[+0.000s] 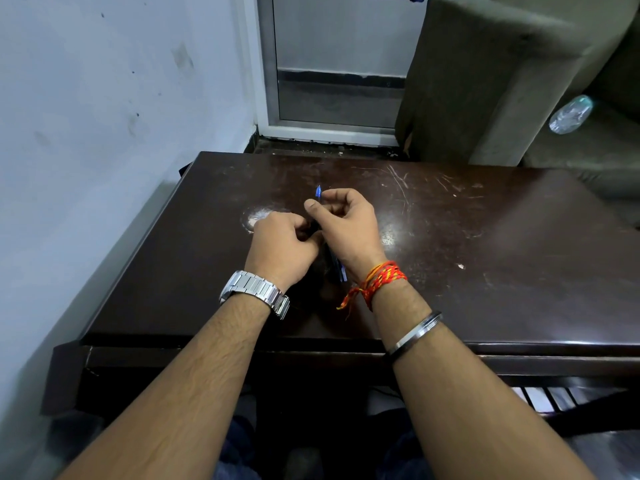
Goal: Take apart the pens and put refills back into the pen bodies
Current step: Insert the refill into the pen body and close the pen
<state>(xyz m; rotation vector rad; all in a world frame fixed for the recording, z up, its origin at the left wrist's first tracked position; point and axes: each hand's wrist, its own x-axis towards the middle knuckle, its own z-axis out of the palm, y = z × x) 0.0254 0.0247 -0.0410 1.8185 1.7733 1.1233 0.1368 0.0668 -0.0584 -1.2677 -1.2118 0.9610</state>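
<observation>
Above the middle of the dark wooden table [485, 258], a blue pen [318, 192] is held between both hands, its pointed tip sticking up past the right thumb. Right hand [346, 226] has its thumb and curled fingers pinched around the upper part of the pen; left hand [282, 245] is curled into a loose fist against it, closed on the lower part, though what exactly it grips is hidden. Just below the hands, between the wrists, more blue pens [339, 270] lie in a dark bunch on the surface, too shadowed to count. A steel watch [254, 294] circles the left wrist; red-orange thread [375, 280] and a metal bangle [414, 336] mark the right forearm. Beyond the far right corner a plastic bottle [570, 114] lies on a sofa [502, 81].
</observation>
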